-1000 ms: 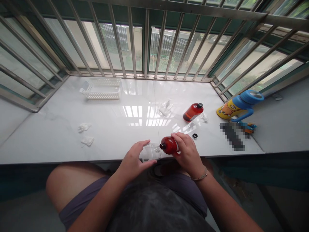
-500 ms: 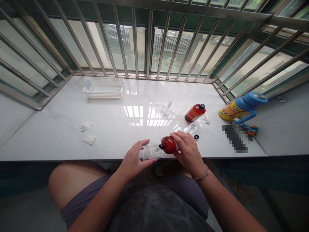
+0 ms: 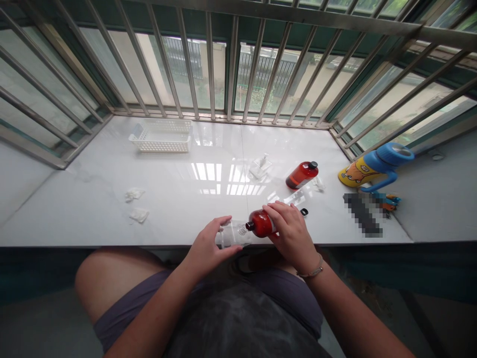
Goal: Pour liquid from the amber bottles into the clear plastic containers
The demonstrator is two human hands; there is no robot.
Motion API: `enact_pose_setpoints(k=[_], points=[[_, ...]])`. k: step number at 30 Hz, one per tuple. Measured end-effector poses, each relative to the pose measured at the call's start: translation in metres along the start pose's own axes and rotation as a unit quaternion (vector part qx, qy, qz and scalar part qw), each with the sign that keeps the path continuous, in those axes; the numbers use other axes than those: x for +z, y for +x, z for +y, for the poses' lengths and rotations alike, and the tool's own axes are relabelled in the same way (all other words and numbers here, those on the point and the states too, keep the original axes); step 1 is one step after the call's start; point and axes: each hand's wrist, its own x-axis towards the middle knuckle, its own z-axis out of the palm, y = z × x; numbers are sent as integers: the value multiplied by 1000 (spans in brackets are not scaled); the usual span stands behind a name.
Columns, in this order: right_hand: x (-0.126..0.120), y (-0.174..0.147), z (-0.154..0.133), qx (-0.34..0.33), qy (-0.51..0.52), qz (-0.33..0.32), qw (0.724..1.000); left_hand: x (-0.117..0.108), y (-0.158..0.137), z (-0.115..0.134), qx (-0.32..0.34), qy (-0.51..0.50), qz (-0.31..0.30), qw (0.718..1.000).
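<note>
My left hand (image 3: pixel 209 248) is closed around a clear bottle (image 3: pixel 233 234) at the front edge of the table. In my right hand (image 3: pixel 292 233) is a red bottle (image 3: pixel 262 223), tilted so that its uncapped dark neck points left at the clear bottle's mouth. The two openings nearly meet; whether liquid runs between them is too small to tell. A black cap (image 3: pixel 304 212) lies just beyond my right hand. Farther back stands a second red bottle (image 3: pixel 302 175) with its black cap on. A clear pump top (image 3: pixel 261 166) sits left of it.
A white perforated basket (image 3: pixel 162 144) stands at the back left. Two crumpled tissues (image 3: pixel 139 215) lie front left. A yellow and blue thermos (image 3: pixel 367 168) is at the right, near a blurred dark object (image 3: pixel 363 215). Metal window bars (image 3: pixel 233 69) rise behind the table.
Both hands hold the bottles in almost the same pose. The whole view has shifted very slightly; nothing else has visibly moved.
</note>
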Motion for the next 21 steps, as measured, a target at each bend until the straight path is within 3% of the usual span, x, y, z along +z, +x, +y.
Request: enact_pose_setpoints(k=[21], points=[[-4,5,-2,-25,-28,-7,999,0,-2,-4,0,-8,-8,1000]])
